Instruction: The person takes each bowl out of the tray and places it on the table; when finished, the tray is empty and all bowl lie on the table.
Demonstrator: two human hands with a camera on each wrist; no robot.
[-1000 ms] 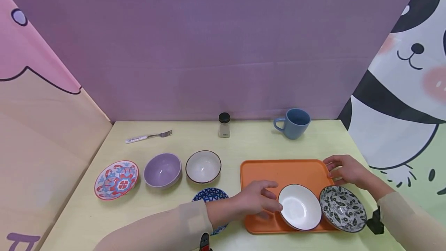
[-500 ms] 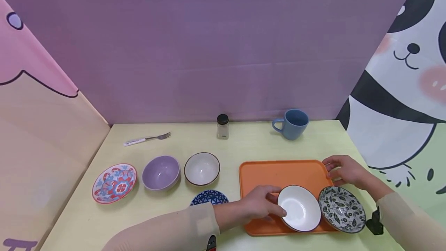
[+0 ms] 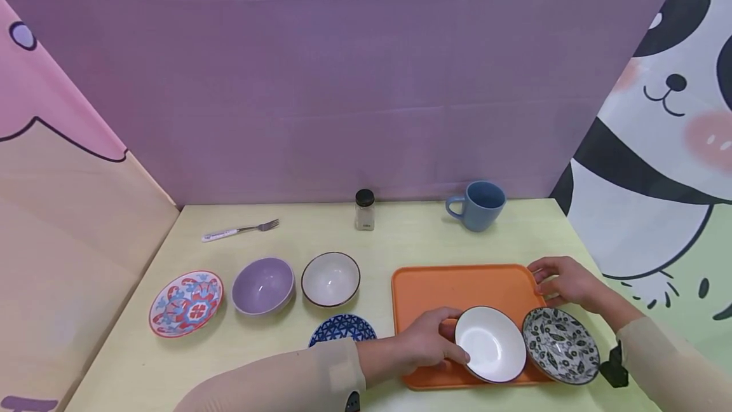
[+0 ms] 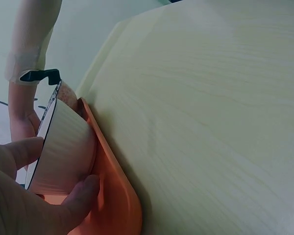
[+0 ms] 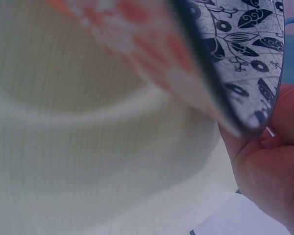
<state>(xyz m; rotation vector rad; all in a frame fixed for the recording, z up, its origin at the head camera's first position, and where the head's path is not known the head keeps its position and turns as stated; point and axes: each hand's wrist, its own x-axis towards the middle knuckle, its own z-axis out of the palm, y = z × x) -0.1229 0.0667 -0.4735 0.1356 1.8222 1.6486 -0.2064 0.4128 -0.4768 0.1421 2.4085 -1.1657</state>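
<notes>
My left hand (image 3: 429,339) pinches the left side of a white bowl (image 3: 490,343) with a dark rim. In the left wrist view, one digit lies at the rim of the white bowl (image 4: 68,152) and another against its lower side. That bowl is at the front of an orange tray (image 3: 457,281). To its right, a black-and-white leaf-patterned bowl (image 3: 562,345) sits tilted at the tray's front right corner. My right hand (image 3: 566,281) touches the tray's right edge with loosely bent fingers. The right wrist view shows the patterned bowl (image 5: 245,44) hiding part of that hand.
A blue mug (image 3: 483,205), a black-lidded jar (image 3: 365,210) and a fork (image 3: 240,230) line the back. Left of the tray are a white bowl (image 3: 330,280), a purple bowl (image 3: 263,286), a red-patterned plate (image 3: 187,304) and a blue-patterned dish (image 3: 343,328), partly behind my left arm.
My left hand has moved slightly right and taken hold of the white bowl's left side. My right hand stays at the tray's edge. The view has shifted slightly.
</notes>
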